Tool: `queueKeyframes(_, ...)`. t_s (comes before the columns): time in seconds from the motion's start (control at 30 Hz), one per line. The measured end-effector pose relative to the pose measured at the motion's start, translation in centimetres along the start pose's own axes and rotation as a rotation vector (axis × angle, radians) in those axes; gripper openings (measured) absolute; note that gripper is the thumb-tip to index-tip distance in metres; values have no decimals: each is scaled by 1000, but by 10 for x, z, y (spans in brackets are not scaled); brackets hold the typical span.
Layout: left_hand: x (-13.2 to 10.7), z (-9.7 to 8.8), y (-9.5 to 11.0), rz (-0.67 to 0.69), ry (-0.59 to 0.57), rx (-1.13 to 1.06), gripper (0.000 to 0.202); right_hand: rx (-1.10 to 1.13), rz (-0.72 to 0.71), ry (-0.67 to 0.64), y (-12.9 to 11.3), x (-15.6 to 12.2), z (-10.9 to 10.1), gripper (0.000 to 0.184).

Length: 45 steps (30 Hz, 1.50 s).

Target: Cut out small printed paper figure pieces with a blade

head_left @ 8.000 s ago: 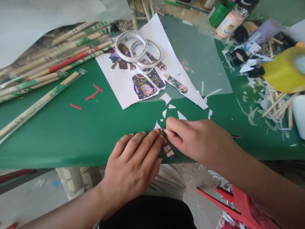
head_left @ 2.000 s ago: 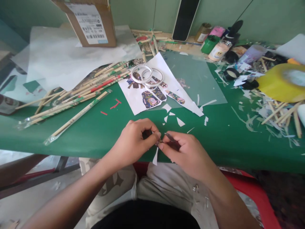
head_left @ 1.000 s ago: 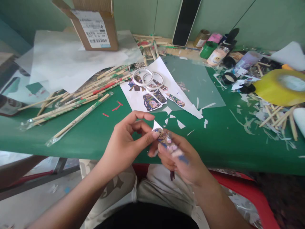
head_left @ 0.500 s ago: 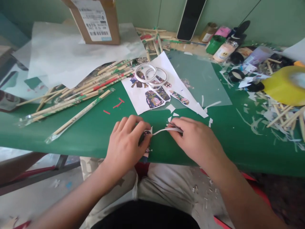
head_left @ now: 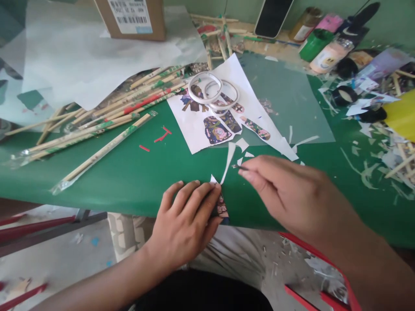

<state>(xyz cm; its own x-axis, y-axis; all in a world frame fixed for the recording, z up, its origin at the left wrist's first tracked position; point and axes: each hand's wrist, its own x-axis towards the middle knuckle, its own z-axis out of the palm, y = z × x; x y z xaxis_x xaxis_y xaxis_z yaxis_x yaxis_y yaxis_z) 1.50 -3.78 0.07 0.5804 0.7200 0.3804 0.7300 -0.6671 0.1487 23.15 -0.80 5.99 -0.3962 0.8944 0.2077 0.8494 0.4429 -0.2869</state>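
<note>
My left hand (head_left: 189, 211) lies with fingers stretched over a printed paper piece (head_left: 222, 207) with a dark flowered pattern, pressing it near the table's front edge. The hand hides most of that piece. From beside its fingertips a narrow white paper strip (head_left: 228, 162) points away from me. My right hand (head_left: 285, 185) is closed in a pinch on a thin dark blade-like tool (head_left: 241, 167), its tip just right of the strip. Beyond the hands, a white sheet (head_left: 184, 125) bears several printed cutouts, with two silvery-white rings (head_left: 205, 88) lying on it.
Wrapped chopsticks (head_left: 106, 151) spread over the green table (head_left: 123, 181) at left. A cardboard box (head_left: 155, 21) stands on translucent sheeting (head_left: 58, 56) behind. Paint bottles (head_left: 329, 56), paper scraps (head_left: 366, 172) and a yellow tape roll (head_left: 402, 116) crowd the right. Red slivers (head_left: 162, 134) lie left of the sheet.
My right hand has let go of the white strip and moved right, with the dark tool now showing. My left hand has flattened over the printed piece. The view has shifted slightly.
</note>
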Motion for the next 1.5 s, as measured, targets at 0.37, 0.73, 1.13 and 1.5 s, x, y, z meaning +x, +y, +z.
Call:
queueKeyframes(0.37, -9, 8, 0, -4, 28, -53, 37, -263, 5, -113, -16, -16, 33, 31)
queueKeyframes(0.73, -10, 12, 9, -45, 36, -93, 40, -281, -52, -150, -15, -7, 33, 25)
queueKeyframes(1.13, -9, 11, 7, -43, 49, -104, 38, -317, -135, -161, -10, -3, 31, 26)
queueKeyframes(1.5, -10, 16, 8, -56, 79, -105, 38, -346, -147, -184, -11, -1, 29, 26)
